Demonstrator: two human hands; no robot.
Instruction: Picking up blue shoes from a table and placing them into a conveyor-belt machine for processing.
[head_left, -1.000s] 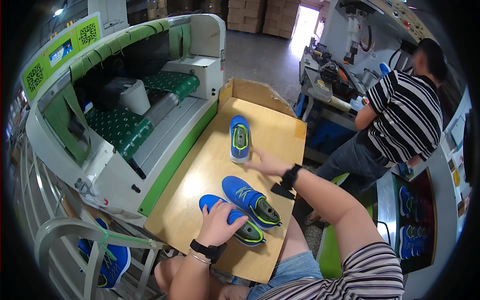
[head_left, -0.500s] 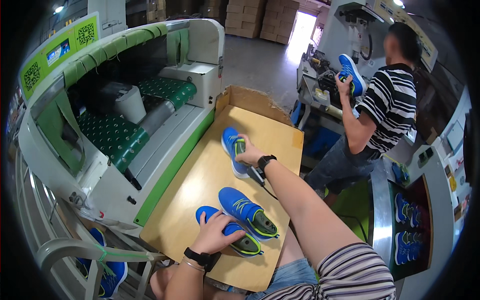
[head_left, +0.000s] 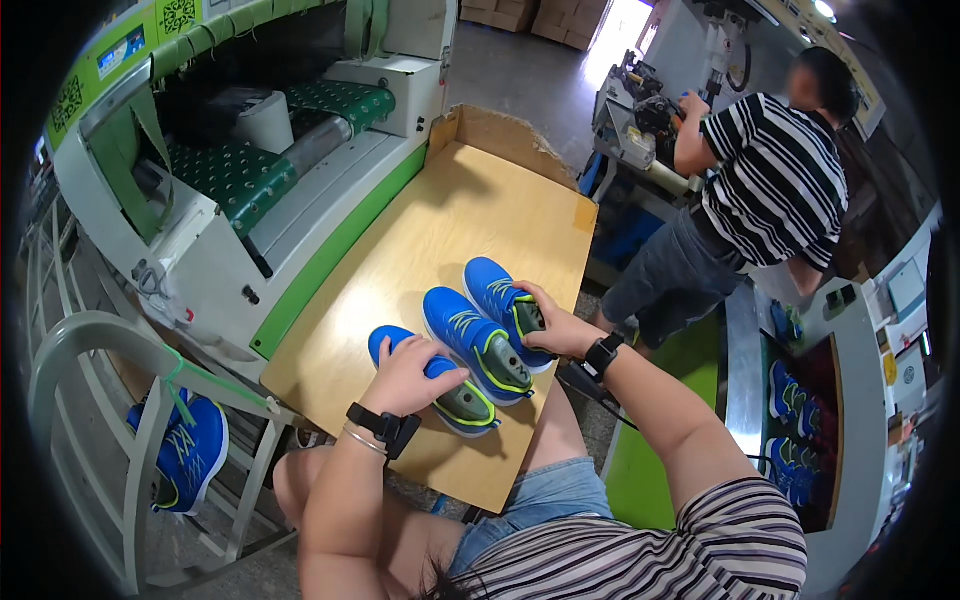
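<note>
A green-and-white conveyor machine (head_left: 250, 170) fills the upper left of the frame, its studded green belt running toward a plywood worktable (head_left: 470, 220) that slants across the centre. At upper right a co-worker in a striped shirt (head_left: 775, 180) bends over a separate machine, back turned. On the table's near end three blue shoes with yellow-green trim sit side by side — the left shoe (head_left: 445, 395) under the person's left hand (head_left: 410, 375), whose fingers curl over its upper and are closed on it; the middle shoe (head_left: 475, 340) lies untouched between the two; the right shoe (head_left: 500, 300) is gripped at its heel opening by the right hand (head_left: 555, 330), fingers wrapped around the collar. Both wrists carry dark bands. Another blue shoe (head_left: 190, 450) hangs low at lower left, on the pale metal rack (head_left: 90, 400) beside the table. The three shoes are crowded near the table's lower edge, almost touching — a careless pull on either outer shoe could likely nudge the middle one off the board toward the person's lap, or scuff the uppers against each other.
</note>
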